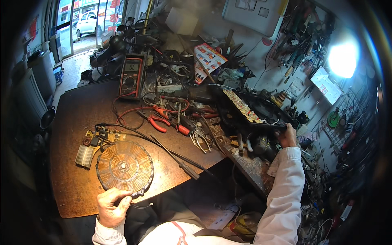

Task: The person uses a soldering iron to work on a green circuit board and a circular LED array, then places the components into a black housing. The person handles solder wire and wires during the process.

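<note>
Coil disc (116, 169): round, amber-copper rings in a dark rim, pale button at centre; on your brown worktable (77, 110), near its front edge, just beside a yellow circuit board (116, 136) with a ribbed metal heat sink (84, 157).
Left hand (111, 207): your thumb and fingers pinch the disc's near rim.
Right hand (288, 136): your fingers grip the edge of a tilted black casing (273, 107).
Lettering: characters on your orange-and-black meter's (131, 77) screen; small print on a white, red and orange leaflet (209, 62), too small to read.

A head-worn fisheye looks down from close above the workbench (73, 122).
</note>
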`<state>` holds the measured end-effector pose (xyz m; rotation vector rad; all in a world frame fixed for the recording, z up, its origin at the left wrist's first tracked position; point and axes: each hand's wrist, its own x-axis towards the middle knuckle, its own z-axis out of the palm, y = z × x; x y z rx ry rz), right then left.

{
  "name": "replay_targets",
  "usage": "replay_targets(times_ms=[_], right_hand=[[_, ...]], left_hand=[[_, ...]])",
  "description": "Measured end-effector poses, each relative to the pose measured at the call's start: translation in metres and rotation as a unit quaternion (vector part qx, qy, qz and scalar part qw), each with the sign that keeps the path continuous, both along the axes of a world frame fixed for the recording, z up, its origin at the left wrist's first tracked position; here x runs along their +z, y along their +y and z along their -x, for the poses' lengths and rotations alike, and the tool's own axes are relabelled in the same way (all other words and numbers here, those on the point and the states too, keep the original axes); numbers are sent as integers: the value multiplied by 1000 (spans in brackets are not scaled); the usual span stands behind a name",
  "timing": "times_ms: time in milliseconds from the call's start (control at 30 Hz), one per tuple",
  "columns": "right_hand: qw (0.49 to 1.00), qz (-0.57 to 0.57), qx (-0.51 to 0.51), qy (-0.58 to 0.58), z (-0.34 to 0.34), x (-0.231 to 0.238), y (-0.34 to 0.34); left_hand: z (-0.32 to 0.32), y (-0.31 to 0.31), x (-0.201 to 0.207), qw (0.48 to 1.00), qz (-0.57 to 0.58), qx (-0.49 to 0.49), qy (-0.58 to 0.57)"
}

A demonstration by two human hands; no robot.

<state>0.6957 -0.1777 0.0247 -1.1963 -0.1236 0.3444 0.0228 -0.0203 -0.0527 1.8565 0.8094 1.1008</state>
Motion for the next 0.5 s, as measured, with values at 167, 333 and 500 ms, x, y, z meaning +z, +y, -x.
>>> replay_targets(times_ms=[167,333,500], right_hand=[[1000,1,-13,-12,27,20,1],[997,8,8,-81,65,53,4],[988,-21,51,-141,157,91,23]], left_hand=[[0,2,-3,1000,-14,-3,3],[-1,-5,1,999,41,6,-34],[3,-1,-12,994,83,-4,-72]])
